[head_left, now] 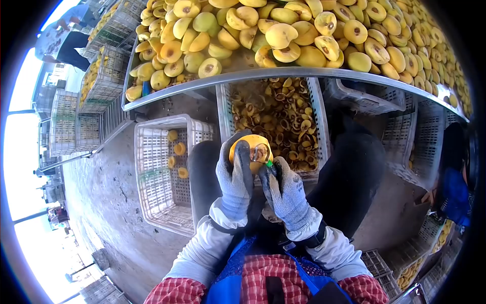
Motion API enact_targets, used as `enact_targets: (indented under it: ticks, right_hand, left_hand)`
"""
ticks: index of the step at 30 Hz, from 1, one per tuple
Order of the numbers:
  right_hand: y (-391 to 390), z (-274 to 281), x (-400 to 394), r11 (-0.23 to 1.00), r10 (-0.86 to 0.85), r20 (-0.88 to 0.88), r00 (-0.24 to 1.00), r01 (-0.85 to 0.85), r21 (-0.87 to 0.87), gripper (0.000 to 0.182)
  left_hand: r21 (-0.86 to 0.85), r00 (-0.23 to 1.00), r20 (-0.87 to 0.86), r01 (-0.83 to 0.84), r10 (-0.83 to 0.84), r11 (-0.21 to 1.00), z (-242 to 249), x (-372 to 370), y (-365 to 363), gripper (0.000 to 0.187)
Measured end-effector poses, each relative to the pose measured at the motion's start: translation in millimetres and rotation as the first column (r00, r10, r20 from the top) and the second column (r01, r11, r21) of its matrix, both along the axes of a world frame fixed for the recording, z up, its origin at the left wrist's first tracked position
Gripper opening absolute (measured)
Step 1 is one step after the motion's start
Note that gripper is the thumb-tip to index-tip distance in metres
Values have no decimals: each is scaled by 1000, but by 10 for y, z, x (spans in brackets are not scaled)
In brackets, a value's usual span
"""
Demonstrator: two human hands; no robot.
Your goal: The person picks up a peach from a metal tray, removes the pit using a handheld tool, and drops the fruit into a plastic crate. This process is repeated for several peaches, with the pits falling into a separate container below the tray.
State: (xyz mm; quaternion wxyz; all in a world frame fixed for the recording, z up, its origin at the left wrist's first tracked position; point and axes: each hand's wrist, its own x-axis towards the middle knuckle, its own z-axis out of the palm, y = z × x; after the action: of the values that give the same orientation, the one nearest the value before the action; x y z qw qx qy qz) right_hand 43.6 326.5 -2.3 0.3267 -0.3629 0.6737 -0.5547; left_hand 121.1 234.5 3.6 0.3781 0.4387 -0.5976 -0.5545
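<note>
My left hand (234,177), in a grey-white glove with dark fingers, is closed around a yellow peach half (257,139), its cut face and brown centre turned toward my right hand. My right hand (287,195), gloved alike, grips a small pitting tool (269,163) with a green part showing at the fingertips. The tool's thin curved metal end lies against the brown centre of the fruit; most of its handle is hidden in my fingers. Below and beyond both hands stands a crate (323,124) filled with peach pits and scraps.
A metal-edged table (304,72) heaped with peach halves (281,35) spans the far side. On my left, a white crate (147,197) holds several peach halves (179,148). More crates (63,121) are stacked farther left and right. Another person (71,43) is at far left; someone's blue clothing (455,197) shows at right.
</note>
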Motion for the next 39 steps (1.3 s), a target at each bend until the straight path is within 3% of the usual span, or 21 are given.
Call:
enact_targets:
  ticks: [5, 8, 10, 12, 15, 16, 19, 20, 21, 22, 24, 25, 27, 28, 29, 32, 33, 34, 35, 37, 39]
  right_hand:
    - [88, 28, 21, 998, 61, 201, 978, -65, 15, 18]
    - [144, -49, 89, 990, 47, 92, 995, -34, -136, 23]
    - [164, -99, 137, 982, 23, 204, 979, 16, -189, 27]
    - [190, -104, 118, 986, 123, 514, 849, -47, -158, 30]
    - [247, -65, -68, 928, 208, 972, 114, -336, -159, 46]
    - [216, -37, 32, 959, 96, 995, 39, -270, -82, 53]
    - [112, -182, 116, 869, 371, 737, -566, -69, -490, 54]
    - [174, -119, 112, 901, 344, 732, -587, -14, -435, 51]
    - [142, -128, 109, 844, 448, 656, -608, 45, -534, 51]
    - [125, -146, 95, 870, 408, 666, -625, 43, -492, 52]
    - [112, -291, 32, 905, 359, 691, -627, 51, -423, 52]
    - [148, -442, 21, 920, 337, 710, -618, 56, -388, 52]
    - [209, -521, 4, 940, 291, 776, -559, 17, -340, 52]
    - [205, -523, -22, 942, 281, 818, -502, -21, -336, 52]
    - [182, -525, -41, 942, 276, 854, -442, -50, -331, 53]
    - [75, -464, -68, 975, 108, 977, -185, -174, -140, 51]
    - [36, -474, -77, 977, 54, 993, -109, -202, -75, 50]
    - [24, -603, -47, 984, 52, 982, -180, -157, -81, 48]
    - [7, -582, -67, 990, 44, 997, -69, -134, -53, 47]
    - [-30, -462, -117, 998, 13, 988, 152, -70, -2, 45]
    - [-55, -389, -174, 994, -84, 984, 157, -50, 93, 43]
  left_hand:
    - [32, 999, -41, -16, 18, 999, -95, 30, 58, 31]
    - [-4, 998, -53, 19, -19, 1000, -99, 25, 83, 28]
    - [-71, 996, -47, 75, -79, 995, -136, 30, 89, 27]
    - [-16, 986, -61, 151, -152, 988, -125, 24, 80, 27]
    - [-20, 950, 58, 307, -306, 951, -101, 65, -11, 31]
    - [49, 952, 31, 302, -304, 952, -181, 95, -9, 32]
    - [398, 958, -203, 268, -201, 877, -209, 134, 5, 35]
    - [526, 949, -290, 268, -125, 807, -198, 151, 19, 36]
    - [512, 954, -264, 263, -142, 817, -321, 181, 47, 43]
    - [397, 983, -131, 172, -130, 902, -419, 288, 80, 45]
    - [358, 992, 56, -125, 112, 926, -286, 516, -18, 43]
    - [619, 854, -127, -329, 505, 713, -174, 593, -242, 40]
    - [213, 898, -183, -362, 401, 907, -199, 1141, -735, 41]
    - [-174, 900, 153, -381, 407, 908, -467, 1502, -1167, 38]
    - [-267, 737, 578, -233, 349, 935, -565, 1700, -1444, 37]
    - [-456, 788, 571, 71, 231, 887, -426, 1164, -1764, 39]
    - [-470, 823, 550, 167, 141, 867, -62, 658, -1770, 38]
    - [-489, 727, 661, 233, 184, 841, 111, 335, -1893, 40]
    - [-493, 615, 755, 302, 228, 816, 177, 68, -2045, 43]
    - [-263, 216, 957, 379, 192, 887, 98, -387, -2400, 61]
    - [-173, 147, 981, 382, 125, 908, 93, -641, -2517, 70]
